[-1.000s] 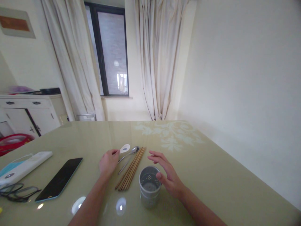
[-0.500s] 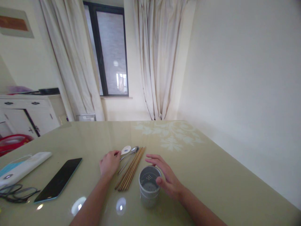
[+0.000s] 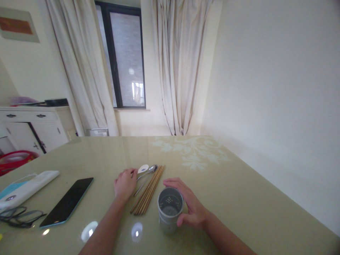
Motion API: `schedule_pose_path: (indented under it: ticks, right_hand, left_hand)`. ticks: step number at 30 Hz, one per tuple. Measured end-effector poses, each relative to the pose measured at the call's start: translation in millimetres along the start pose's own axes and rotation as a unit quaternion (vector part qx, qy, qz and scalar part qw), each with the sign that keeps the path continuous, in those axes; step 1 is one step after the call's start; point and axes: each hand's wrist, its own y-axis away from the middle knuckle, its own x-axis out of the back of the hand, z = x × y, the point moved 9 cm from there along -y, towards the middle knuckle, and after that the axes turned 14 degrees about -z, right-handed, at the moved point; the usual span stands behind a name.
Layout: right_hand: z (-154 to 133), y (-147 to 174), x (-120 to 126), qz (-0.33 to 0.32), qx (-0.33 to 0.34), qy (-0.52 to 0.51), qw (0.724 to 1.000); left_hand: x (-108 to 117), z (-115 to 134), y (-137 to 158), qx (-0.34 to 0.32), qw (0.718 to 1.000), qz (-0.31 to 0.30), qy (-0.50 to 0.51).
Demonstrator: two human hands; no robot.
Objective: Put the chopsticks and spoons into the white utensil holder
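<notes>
My left hand (image 3: 125, 184) rests on the table with its fingers closed at the handle end of a white spoon (image 3: 143, 168) with a blue mark. Right beside it lie a metal spoon (image 3: 152, 169) and a bundle of several wooden chopsticks (image 3: 148, 193), with a thin metal piece along their left side. A grey utensil holder (image 3: 170, 212), with small holes in its wall, stands upright nearer to me; nothing shows inside. My right hand (image 3: 192, 207) curves around its right side, fingers behind the rim and thumb against the near wall.
On the left of the glossy table (image 3: 239, 198) lie a black-screened phone (image 3: 67, 202), glasses (image 3: 22, 216) and a long white device (image 3: 29, 189) by something light blue. A wall borders the right side; a white cabinet (image 3: 50, 129) and a red tub (image 3: 16, 159) stand at the left.
My right hand has lowered and closed in on the holder, its thumb moving from above the rim to the outer wall. My left hand has hardly moved.
</notes>
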Motion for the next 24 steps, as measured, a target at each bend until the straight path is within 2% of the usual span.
schedule_pose_path:
  ticks: [10,12,15,17,20,24]
  right_hand:
    - [0,0,-2,0.000,0.000,0.035,0.999]
    - [2,1,-3,0.000,-0.007,0.043,0.999]
    - [6,2,-3,0.003,-0.012,0.047,0.999]
    - [7,2,-2,0.008,-0.015,0.044,0.999]
    - [12,3,-1,0.016,-0.036,0.037,0.999]
    - [22,5,2,0.030,-0.072,0.023,0.997]
  left_hand:
    - [7,5,3,-0.025,0.999,0.034,0.002]
    - [13,14,7,-0.048,0.997,0.063,-0.014]
    - [19,37,19,-0.116,0.988,0.089,-0.041]
    - [14,55,28,-0.175,0.981,0.060,-0.050]
    - [-1,75,45,-0.248,0.966,-0.019,-0.065]
    - [-16,79,58,-0.276,0.952,-0.101,-0.085]
